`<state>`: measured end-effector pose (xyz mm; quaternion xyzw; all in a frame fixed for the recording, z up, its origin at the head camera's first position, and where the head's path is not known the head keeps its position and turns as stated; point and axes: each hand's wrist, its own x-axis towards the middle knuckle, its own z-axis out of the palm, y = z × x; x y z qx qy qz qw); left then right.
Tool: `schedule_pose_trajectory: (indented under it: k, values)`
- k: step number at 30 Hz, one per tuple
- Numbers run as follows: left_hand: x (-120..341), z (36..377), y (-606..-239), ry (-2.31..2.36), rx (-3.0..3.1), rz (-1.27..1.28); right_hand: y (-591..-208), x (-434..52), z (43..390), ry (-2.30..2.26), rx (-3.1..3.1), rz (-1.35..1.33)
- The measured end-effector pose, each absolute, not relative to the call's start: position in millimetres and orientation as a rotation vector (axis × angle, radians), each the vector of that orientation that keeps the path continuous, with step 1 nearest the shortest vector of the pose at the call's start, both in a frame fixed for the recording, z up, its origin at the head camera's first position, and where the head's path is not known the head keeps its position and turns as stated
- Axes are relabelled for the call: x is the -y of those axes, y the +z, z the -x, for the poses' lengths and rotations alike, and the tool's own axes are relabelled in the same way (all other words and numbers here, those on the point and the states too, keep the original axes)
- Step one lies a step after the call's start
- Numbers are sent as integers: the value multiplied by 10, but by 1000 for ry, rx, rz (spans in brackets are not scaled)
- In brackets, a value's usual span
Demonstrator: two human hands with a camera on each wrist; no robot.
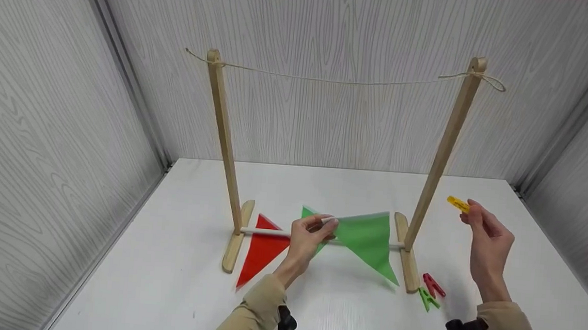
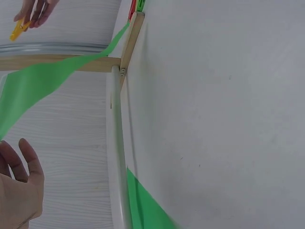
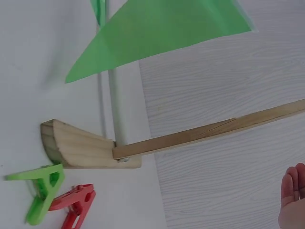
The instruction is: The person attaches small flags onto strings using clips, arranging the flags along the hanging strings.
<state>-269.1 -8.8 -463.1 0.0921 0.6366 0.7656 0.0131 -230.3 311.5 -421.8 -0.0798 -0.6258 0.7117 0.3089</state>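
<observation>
My left hand (image 1: 303, 243) pinches a green triangular pennant (image 1: 369, 236) by its upper left corner, in front of the low white rod (image 2: 118, 143). The pennant's tip hangs down to the right. A yellow clothespin (image 1: 457, 203) is held between the thumb and fingers of my right hand (image 1: 491, 246), raised right of the right post. Behind the left hand lies a second green pennant (image 2: 145, 205), partly hidden. To its left, a red pennant (image 1: 259, 253) lies at the rod. The right wrist view catches only part of the right hand's fingers.
Two wooden posts (image 1: 442, 154) on flat feet carry a thin string (image 1: 331, 80), tied with a loop at the right. A red clothespin (image 1: 434, 285) and a green clothespin (image 1: 428, 299) lie by the right foot. Pale wood-grain walls surround the white table (image 1: 163, 259).
</observation>
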Motion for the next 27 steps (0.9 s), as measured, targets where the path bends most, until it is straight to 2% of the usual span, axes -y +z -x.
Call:
schedule_pose_trajectory:
  k: [12, 27]
  values:
    - [18, 2729, -4419, 2445, -1967, -296, -3765, -3048, 2394, 2084, 1244, -129]
    - [-25, 2790, -4092, 2529, -1956, -398, -3226, -2920, 2457, 2127, 1119, -320]
